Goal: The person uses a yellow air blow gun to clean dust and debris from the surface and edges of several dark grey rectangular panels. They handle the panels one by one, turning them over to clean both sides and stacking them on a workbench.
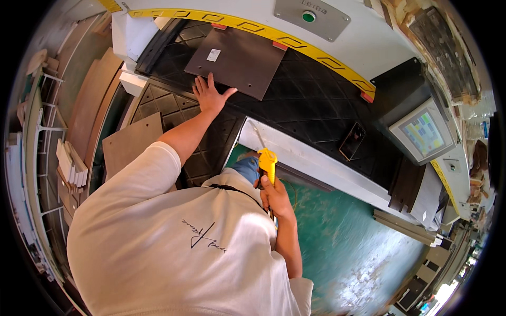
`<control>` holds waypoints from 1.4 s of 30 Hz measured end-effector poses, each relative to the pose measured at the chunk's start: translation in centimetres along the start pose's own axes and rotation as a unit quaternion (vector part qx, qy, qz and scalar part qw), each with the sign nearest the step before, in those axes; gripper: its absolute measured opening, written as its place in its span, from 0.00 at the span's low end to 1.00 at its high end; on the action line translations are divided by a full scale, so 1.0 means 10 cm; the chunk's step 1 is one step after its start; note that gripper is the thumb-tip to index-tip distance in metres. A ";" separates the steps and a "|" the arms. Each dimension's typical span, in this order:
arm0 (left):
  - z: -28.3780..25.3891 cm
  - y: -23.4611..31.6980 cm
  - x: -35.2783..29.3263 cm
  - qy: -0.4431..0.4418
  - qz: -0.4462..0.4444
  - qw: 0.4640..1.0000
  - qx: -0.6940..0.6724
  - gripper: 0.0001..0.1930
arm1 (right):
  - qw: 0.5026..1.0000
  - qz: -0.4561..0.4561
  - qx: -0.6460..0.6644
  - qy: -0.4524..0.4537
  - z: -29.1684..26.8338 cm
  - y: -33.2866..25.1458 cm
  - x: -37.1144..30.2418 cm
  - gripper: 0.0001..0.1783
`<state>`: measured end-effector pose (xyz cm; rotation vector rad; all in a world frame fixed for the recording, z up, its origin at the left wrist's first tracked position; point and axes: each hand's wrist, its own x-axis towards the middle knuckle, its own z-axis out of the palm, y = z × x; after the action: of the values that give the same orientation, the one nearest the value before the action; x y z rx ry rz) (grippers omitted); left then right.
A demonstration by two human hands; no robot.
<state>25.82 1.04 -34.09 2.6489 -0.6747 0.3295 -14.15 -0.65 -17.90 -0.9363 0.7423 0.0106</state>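
Observation:
A dark brown flat panel (237, 55) with small holes and a white label (213, 55) lies on the black machine bed. At its near edge my left hand (211, 99) is open, fingers spread, with the fingertips at the panel's edge. Down by my waist, my right hand (275, 196) is closed around the handle of a yellow air blow gun (268, 158). The thin metal nozzle (259, 136) points up and away toward the white front ledge of the machine. Part of the grip is hidden by my fingers.
A yellow-striped machine beam (237, 22) arches over the bed, with a green button (309, 17) above. A phone (352, 140) lies on the bed. At right sits a touchscreen (421, 130). Another brown panel (134, 142) is at left; stacked boards (92, 95) stand beyond it.

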 end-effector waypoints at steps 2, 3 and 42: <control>-0.02 0.05 -0.07 0.003 0.022 1.000 0.014 0.60 | 0.999 0.003 -0.028 -0.028 0.09 -0.10 0.05 0.24; -0.03 0.06 -0.08 0.006 0.016 1.000 0.016 0.60 | 0.999 0.005 -0.032 -0.034 0.10 -0.11 0.07 0.24; -0.04 0.09 -0.05 0.017 0.036 0.999 -0.007 0.60 | 0.949 -0.042 0.304 -0.067 -0.20 0.51 0.22 0.41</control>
<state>24.90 0.65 -33.54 2.6043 -0.7595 0.3862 -15.30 0.38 -23.63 -0.3702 0.5293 -0.2187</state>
